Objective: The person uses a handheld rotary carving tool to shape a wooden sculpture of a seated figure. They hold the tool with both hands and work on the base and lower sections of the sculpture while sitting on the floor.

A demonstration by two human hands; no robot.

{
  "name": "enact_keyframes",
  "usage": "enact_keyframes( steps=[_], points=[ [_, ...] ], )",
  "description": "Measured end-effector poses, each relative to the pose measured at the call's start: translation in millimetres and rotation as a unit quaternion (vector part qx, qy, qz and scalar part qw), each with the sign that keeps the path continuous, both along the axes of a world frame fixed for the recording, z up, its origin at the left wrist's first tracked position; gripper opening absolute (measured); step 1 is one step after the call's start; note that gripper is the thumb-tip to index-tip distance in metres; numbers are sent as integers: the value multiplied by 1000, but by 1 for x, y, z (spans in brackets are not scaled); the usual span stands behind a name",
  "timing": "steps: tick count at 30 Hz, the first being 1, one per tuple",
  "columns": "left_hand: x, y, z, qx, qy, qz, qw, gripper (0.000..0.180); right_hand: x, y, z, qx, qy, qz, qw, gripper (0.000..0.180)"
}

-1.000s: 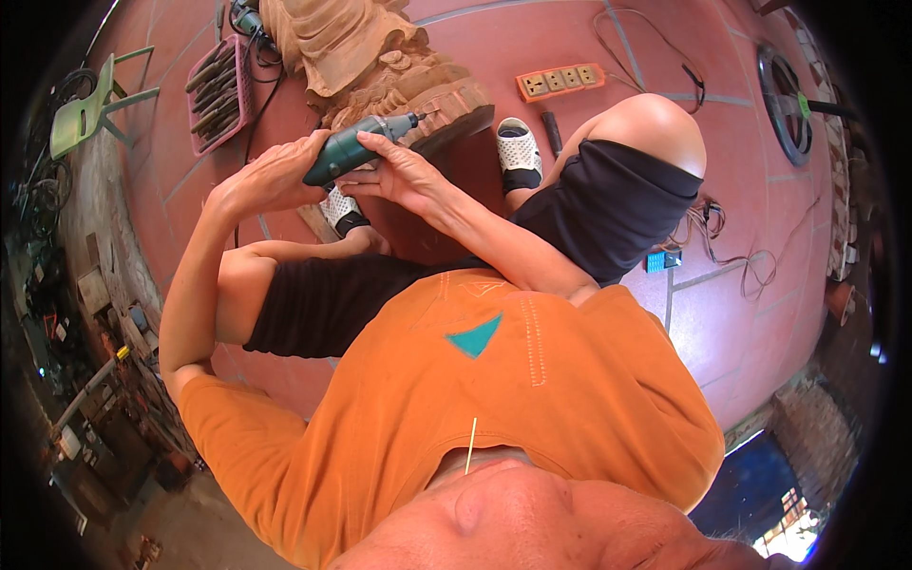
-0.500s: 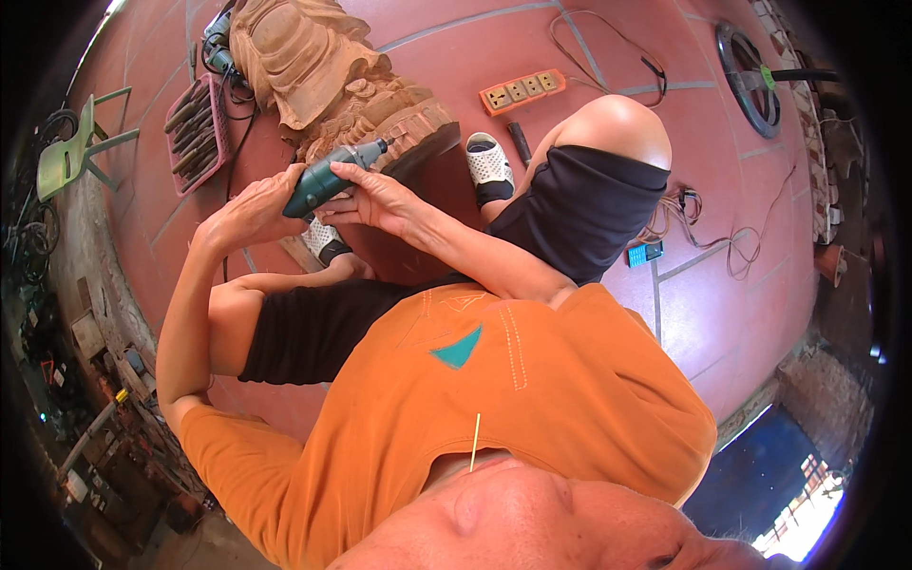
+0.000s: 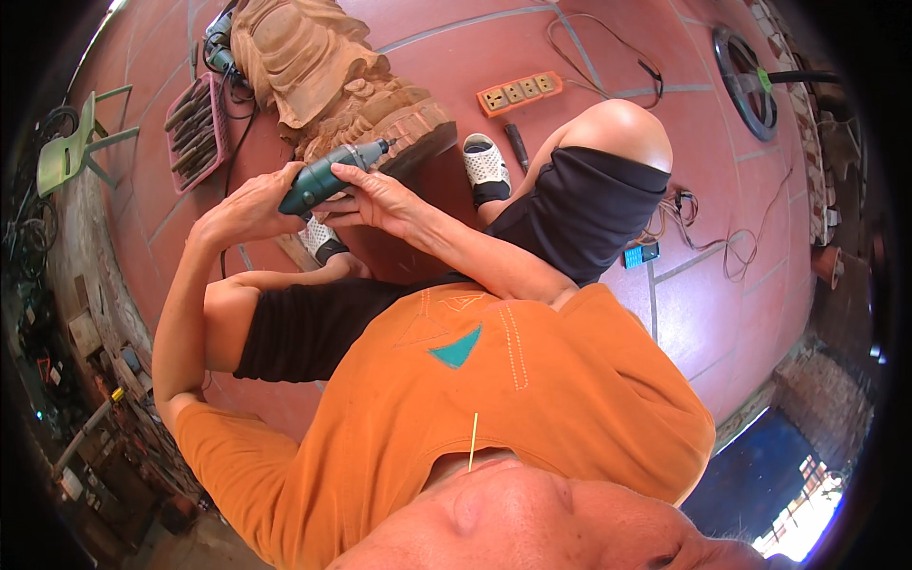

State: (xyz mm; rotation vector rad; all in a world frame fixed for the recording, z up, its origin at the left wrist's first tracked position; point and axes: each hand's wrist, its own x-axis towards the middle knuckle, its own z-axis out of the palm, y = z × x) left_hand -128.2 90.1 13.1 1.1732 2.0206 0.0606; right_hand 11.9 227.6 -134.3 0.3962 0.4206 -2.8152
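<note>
A green rotary tool, a die grinder (image 3: 321, 180) with a grey nose and a small bit, is held between my two hands. My left hand (image 3: 252, 204) wraps the back end of its body. My right hand (image 3: 375, 201) grips it nearer the nose, thumb on top and fingers beneath. The bit points right, beside the base of a carved wooden statue (image 3: 323, 76) that lies on its side on the floor. Whether the bit touches the wood I cannot tell.
A pink basket (image 3: 222, 142) of carving chisels and another green power tool (image 3: 218, 52) lie left of the statue. An orange power strip (image 3: 521, 92) and a dark-handled tool (image 3: 517, 145) are near my right foot. A green chair (image 3: 66, 157) stands at far left; cords cross the tiles.
The grinder and both hands have barely shifted, a touch to the left at the tool's back end. The grip looks the same, and the statue has not visibly moved.
</note>
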Motion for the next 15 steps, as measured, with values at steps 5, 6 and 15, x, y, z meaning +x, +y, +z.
enact_keyframes(
  steps=[5, 6, 15],
  points=[
    [-9, -3, 10, 46, -25, 62, 997, 70, -6, 15, 11, 128, 47, 6, 991, 65],
    [-10, -4, 12, 54, -28, 77, 995, 71, -6, 19, 14, 153, 59, 9, 986, 67],
    [-24, -23, 27, 114, 34, 156, 981, 69, -11, 104, 17, 288, -24, -135, 948, 26]
  ],
)
